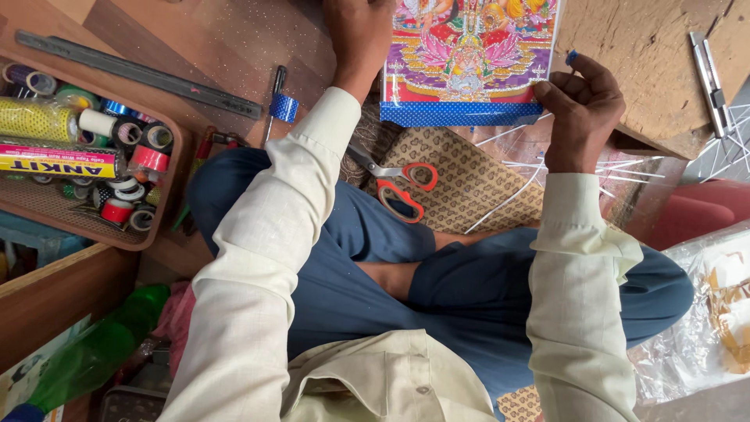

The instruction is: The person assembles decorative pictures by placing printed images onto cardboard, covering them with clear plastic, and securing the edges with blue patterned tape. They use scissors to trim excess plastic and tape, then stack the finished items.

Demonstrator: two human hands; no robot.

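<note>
You sit cross-legged on the floor with a colourful printed picture (pixel 469 55) held out in front of you; its lower edge carries a band of blue dotted tape (pixel 457 115). Your left hand (pixel 361 39) rests on the picture's left edge, though its fingers run out of view at the top, so you cannot tell how far that grip is closed. Your right hand (pixel 580 109) sits at the picture's lower right corner, fingers curled and pinching a small blue scrap of tape (pixel 572 56) just beside the picture's right edge.

Below the picture, on a brown patterned mat (pixel 469 184) over your lap, lie orange-handled scissors (pixel 398 184), blades pointing left. Thin white strips (pixel 508 195) and clear plastic film (pixel 641 180) spread to the right of the mat.

At the far left a wooden tray (pixel 168 203) holds many tape rolls in red, white, green and blue, a yellow dotted roll (pixel 35 119), and a long yellow box with a pink stripe (pixel 58 160). A dark metal ruler (pixel 141 74) lies diagonally above the tray, and a blue dotted tape roll (pixel 283 107) sits near its end. A green plastic bottle (pixel 101 348) lies at the lower left. A wooden board (pixel 641 55) fills the upper right corner, and a crinkled plastic bag (pixel 711 305) lies at the right edge.
</note>
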